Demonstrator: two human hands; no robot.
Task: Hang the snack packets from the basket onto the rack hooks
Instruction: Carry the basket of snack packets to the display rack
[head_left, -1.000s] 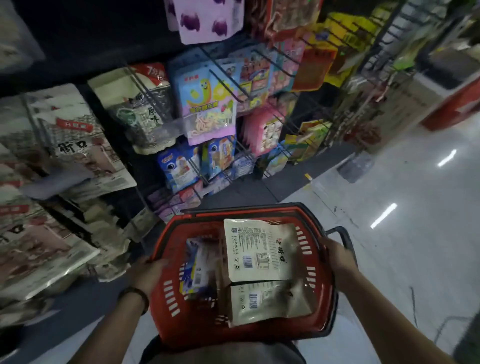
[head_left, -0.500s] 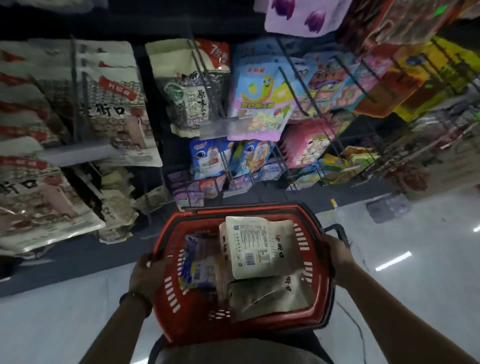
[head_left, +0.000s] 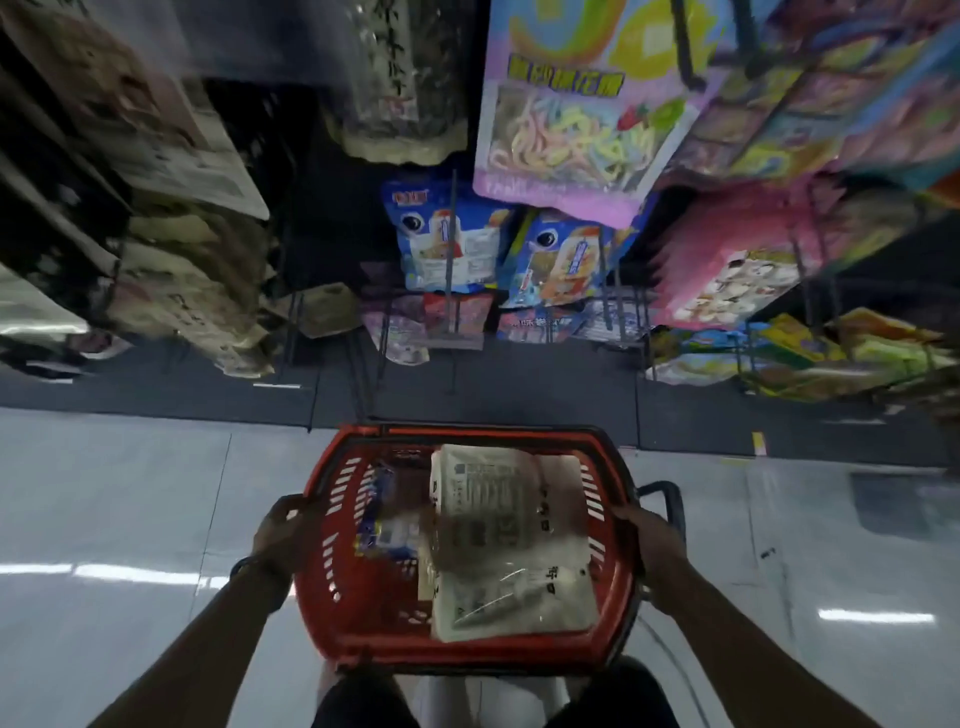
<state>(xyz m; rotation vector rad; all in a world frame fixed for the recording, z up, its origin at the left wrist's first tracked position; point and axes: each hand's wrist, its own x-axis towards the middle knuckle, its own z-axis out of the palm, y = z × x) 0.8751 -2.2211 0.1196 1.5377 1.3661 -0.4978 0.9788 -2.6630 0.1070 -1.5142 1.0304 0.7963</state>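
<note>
A red plastic basket (head_left: 358, 613) hangs in front of me above the floor. My left hand (head_left: 283, 530) grips its left rim and my right hand (head_left: 647, 540) grips its right rim. Inside lie cream snack packets (head_left: 488, 499) stacked on the right and a blue packet (head_left: 384, 525) on the left. The rack of wire hooks (head_left: 452, 244) stands straight ahead, hung with packets: blue ones (head_left: 447, 244), a large pink-purple one (head_left: 576, 140), a pink one (head_left: 727, 265) and beige ones (head_left: 192, 270) on the left.
A dark base strip (head_left: 156, 395) runs along the foot of the rack. Shiny pale floor (head_left: 114, 509) spreads to both sides of the basket. A black basket handle (head_left: 667, 493) sticks out at the right. Yellow and green packets (head_left: 810, 353) hang low at the right.
The view has swung to face the rack head-on and closer, so the hanging packets loom larger. Both hands keep holding the basket rims; the packets inside have shifted only slightly.
</note>
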